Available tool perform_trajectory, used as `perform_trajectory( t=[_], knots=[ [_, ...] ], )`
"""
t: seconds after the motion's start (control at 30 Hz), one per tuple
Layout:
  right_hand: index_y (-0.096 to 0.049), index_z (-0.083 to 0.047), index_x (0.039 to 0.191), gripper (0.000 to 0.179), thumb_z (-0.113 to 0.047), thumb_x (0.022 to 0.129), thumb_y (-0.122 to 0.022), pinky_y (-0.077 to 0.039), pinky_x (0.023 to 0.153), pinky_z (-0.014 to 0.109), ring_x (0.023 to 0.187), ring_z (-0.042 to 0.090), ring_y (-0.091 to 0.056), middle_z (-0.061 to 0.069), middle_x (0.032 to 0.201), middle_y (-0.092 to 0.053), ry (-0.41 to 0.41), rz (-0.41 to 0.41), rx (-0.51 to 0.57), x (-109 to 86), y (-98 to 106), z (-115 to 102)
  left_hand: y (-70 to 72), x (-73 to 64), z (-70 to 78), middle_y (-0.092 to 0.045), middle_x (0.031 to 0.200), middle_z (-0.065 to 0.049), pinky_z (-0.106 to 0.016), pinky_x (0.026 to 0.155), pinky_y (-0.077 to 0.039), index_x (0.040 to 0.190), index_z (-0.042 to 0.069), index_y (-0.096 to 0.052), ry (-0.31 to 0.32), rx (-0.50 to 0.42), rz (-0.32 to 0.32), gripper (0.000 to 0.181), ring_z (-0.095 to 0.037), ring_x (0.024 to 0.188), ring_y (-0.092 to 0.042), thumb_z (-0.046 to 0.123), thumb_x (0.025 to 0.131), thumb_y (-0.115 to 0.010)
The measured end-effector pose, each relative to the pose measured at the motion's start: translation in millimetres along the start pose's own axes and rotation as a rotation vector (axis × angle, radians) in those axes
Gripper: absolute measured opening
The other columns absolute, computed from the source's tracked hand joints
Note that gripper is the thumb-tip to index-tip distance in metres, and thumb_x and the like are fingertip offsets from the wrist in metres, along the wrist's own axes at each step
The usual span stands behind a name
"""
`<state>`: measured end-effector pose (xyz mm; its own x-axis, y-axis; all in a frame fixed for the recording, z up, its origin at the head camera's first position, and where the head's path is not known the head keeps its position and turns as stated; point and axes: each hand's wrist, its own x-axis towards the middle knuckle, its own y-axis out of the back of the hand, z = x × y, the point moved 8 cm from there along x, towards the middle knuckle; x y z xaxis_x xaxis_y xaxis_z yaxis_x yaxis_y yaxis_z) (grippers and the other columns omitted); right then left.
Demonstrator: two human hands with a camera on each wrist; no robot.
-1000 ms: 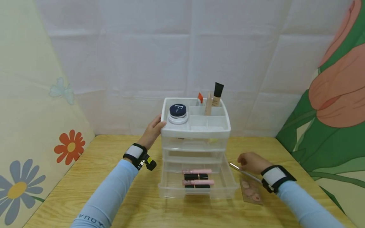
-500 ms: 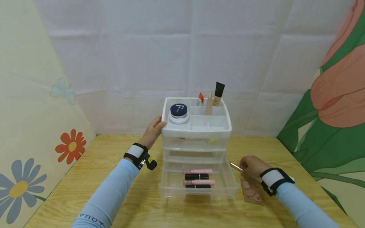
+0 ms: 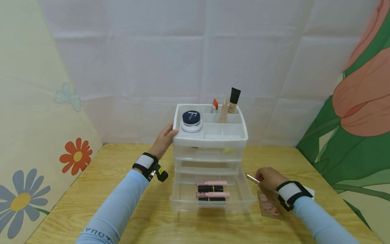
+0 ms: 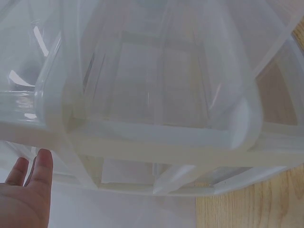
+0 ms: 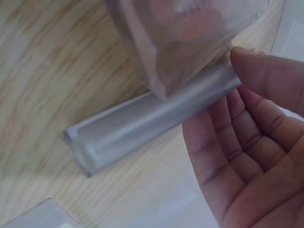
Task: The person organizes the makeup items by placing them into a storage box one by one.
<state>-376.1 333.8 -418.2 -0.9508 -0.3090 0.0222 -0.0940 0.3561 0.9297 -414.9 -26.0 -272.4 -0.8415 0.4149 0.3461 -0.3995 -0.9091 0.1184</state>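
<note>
In the head view, a white and clear plastic drawer organizer [image 3: 210, 149] stands mid-table, its bottom drawer [image 3: 213, 206] pulled out. Pink tubes [image 3: 213, 195] and black tubes [image 3: 210, 188] lie in that drawer. My left hand [image 3: 161, 142] rests against the organizer's left side near the top rim; in the left wrist view its fingers [image 4: 42, 173] extend along the frame. Right of the drawer, my right hand [image 3: 271, 178] pinches a slim silvery tube [image 5: 152, 118] low over the table, thumb on one end. A pinkish palette [image 3: 269, 205] lies beside it, overlapping the tube in the right wrist view.
The organizer's top tray holds a dark-lidded round compact [image 3: 191, 117], a black-capped tube [image 3: 234, 100], a beige stick [image 3: 223, 112] and an orange-tipped item [image 3: 215, 104]. A white flat piece [image 3: 309, 191] shows behind my right wrist. White cloth [image 3: 146, 67] hangs behind the table.
My right hand has shifted slightly right and down, with the silvery tube nearly in place. More of the white piece shows behind that wrist. My left hand stays at the organizer.
</note>
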Motion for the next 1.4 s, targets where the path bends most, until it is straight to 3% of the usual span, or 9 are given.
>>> perform_trajectory(
  t=[0.37,0.6,0.73,1.03,1.23,1.4],
  knots=[
    [-0.065,0.000,0.087,0.014,0.006,0.076,-0.070,-0.051,0.067,0.042,0.075,0.022,-0.058,0.004,0.080,-0.062,-0.006,0.042,-0.036,-8.4,25.0,-6.2,-0.9,-0.5,0.2,-0.025,0.156,-0.018,-0.049,0.111,-0.027,0.155,0.004,-0.019,-0.002,-0.008,-0.007,0.059,-0.034,0.139,-0.029,0.017,0.101,-0.040],
    [-0.066,0.001,0.094,0.012,0.001,0.082,-0.070,-0.052,0.067,0.044,0.078,0.025,-0.061,0.005,0.083,-0.064,0.013,0.079,-0.061,-22.4,61.0,-24.1,8.4,11.6,-25.7,-0.030,0.155,-0.012,-0.049,0.110,-0.029,0.155,0.012,-0.025,-0.013,-0.008,0.015,0.058,-0.030,0.137,-0.033,0.024,0.101,-0.043],
    [-0.067,0.000,0.097,0.011,-0.003,0.086,-0.068,-0.052,0.066,0.042,0.079,0.023,-0.061,0.004,0.086,-0.064,0.031,0.087,-0.071,-33.0,81.5,-43.8,9.8,12.1,-28.5,-0.032,0.154,-0.012,-0.049,0.110,-0.029,0.155,0.013,-0.026,-0.036,0.001,0.015,0.059,-0.030,0.136,-0.034,0.027,0.100,-0.044],
    [-0.070,-0.002,0.098,0.014,-0.002,0.084,-0.071,-0.052,0.064,0.035,0.076,0.015,-0.061,-0.002,0.084,-0.065,0.181,0.182,-0.153,-48.9,116.6,-91.1,10.1,11.4,-26.8,-0.033,0.153,-0.012,-0.047,0.110,-0.030,0.155,0.012,-0.026,-0.055,0.000,0.016,0.060,-0.029,0.135,-0.036,0.027,0.099,-0.045],
    [-0.070,-0.001,0.106,0.020,-0.003,0.086,-0.070,-0.053,0.066,0.034,0.080,0.015,-0.063,-0.001,0.090,-0.067,0.194,0.179,-0.144,-57.4,130.1,-128.5,11.0,12.4,-26.9,-0.033,0.153,-0.012,-0.048,0.109,-0.031,0.154,0.011,-0.027,-0.059,0.000,0.024,0.060,-0.029,0.135,-0.035,0.026,0.099,-0.045],
    [-0.072,-0.009,0.105,0.019,-0.005,0.086,-0.071,-0.051,0.064,0.032,0.080,0.012,-0.062,-0.006,0.089,-0.066,0.258,0.197,-0.219,-61.4,134.3,-168.7,9.8,13.7,-28.1,-0.032,0.154,-0.011,-0.047,0.109,-0.031,0.154,0.012,-0.026,-0.050,0.001,0.023,0.060,-0.028,0.136,-0.035,0.027,0.099,-0.046]
  ],
)
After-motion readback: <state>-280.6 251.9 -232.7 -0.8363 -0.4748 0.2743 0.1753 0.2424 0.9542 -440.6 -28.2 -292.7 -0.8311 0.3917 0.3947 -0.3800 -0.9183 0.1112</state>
